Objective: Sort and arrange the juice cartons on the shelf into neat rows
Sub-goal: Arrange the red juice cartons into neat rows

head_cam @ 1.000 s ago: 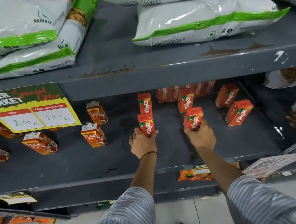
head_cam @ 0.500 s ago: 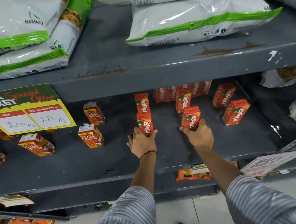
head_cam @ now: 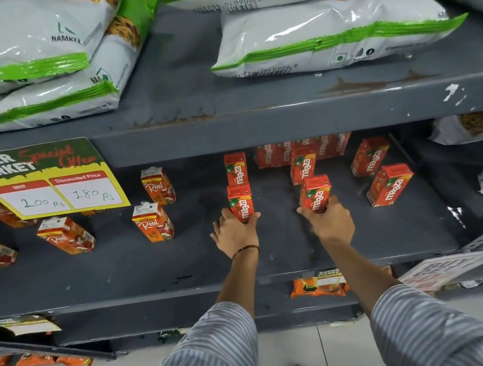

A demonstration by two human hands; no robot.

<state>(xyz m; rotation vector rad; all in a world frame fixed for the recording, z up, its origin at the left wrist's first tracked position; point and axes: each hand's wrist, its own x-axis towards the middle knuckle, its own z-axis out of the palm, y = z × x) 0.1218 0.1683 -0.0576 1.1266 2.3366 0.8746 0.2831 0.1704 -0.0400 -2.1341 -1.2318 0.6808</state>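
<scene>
A: What are the hands doing?

B: The left hand (head_cam: 235, 230) grips a front Maaza carton (head_cam: 240, 203) mid-shelf (head_cam: 120, 263); the right hand (head_cam: 332, 219) grips another Maaza carton (head_cam: 315, 193) just to its right, tilted.

A: And the other cartons?

B: More Maaza cartons (head_cam: 389, 184) stand toward the right and back edge; Real cartons (head_cam: 152, 222) are scattered toward the left edge, under a price sign (head_cam: 45, 180).

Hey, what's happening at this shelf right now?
A person is tidying juice cartons on a grey shelf. The left hand grips one Maaza carton and the right hand grips another Maaza carton. More Maaza cartons stand behind and to the right; Real cartons stand spaced out to the left.
</scene>
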